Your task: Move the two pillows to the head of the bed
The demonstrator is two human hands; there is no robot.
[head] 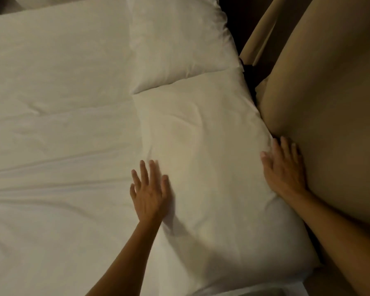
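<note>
Two white pillows lie end to end along the right side of the bed, against a tan padded headboard (329,103). The near pillow (205,150) is large and creased; the far pillow (179,43) touches its far end. My left hand (149,192) lies flat, fingers spread, on the near pillow's left edge. My right hand (283,167) rests flat with fingers apart at that pillow's right edge, between the pillow and the headboard. Neither hand grips anything.
A wrinkled white sheet (58,124) covers the bed to the left of the pillows. A dark gap (249,82) runs between the pillows and the headboard. A tan panel edge (259,33) stands at the far right.
</note>
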